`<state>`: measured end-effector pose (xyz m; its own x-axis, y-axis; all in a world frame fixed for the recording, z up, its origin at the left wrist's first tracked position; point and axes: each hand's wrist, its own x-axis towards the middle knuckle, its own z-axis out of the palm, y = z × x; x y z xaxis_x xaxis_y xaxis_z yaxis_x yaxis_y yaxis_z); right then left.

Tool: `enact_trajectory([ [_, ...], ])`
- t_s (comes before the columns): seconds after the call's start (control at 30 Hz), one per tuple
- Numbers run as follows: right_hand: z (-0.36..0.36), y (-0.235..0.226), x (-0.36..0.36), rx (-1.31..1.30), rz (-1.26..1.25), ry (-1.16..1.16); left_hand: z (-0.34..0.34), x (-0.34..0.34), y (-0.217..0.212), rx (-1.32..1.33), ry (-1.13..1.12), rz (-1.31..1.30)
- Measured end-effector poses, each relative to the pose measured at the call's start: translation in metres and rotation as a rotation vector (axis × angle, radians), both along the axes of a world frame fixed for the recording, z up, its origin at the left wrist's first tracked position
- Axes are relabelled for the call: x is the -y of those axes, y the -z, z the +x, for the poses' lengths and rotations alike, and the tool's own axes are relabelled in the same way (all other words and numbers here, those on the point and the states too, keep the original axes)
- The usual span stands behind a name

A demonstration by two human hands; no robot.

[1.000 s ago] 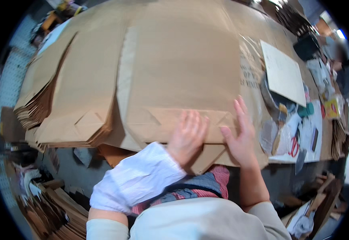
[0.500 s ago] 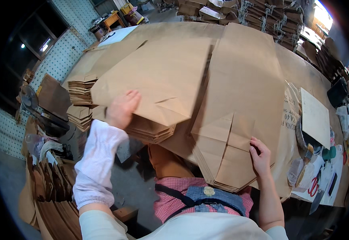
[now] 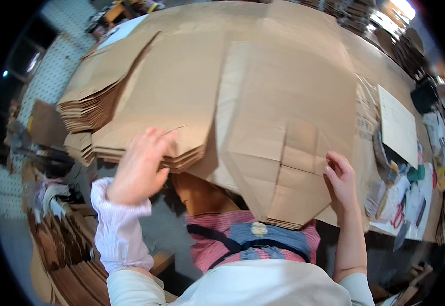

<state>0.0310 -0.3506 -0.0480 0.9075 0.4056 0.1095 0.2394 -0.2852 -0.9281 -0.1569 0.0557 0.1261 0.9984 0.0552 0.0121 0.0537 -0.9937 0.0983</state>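
I see left hand [image 3: 142, 166] loosely spread over left bag stack [image 3: 176, 86]; right hand [image 3: 341, 176] half-curled, can't tell if pinching, by right bag stack [image 3: 294, 86]; both on table [image 3: 207, 16], apart probably so folds don't snag

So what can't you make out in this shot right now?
All in the head view:
- Whether the left hand touches the brown paper stack beneath it: motion blur.
- How many layers the right-hand stack has: its top sheet covers them, and the edges are too fine to count.
- Inside the round container: the white board covers it.
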Motion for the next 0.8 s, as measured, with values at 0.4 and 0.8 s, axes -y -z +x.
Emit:
enact_trajectory([
  [0.4, 0.052, -0.035, -0.035, 0.096, -0.672, -0.122, 0.179, 0.092, 0.136, -0.309, -0.113, -0.57],
  [0.8, 0.0, -0.021, -0.028, 0.545, -0.755, -0.367, 0.106, 0.132, 0.148, -0.088, 0.243, 0.075],
])
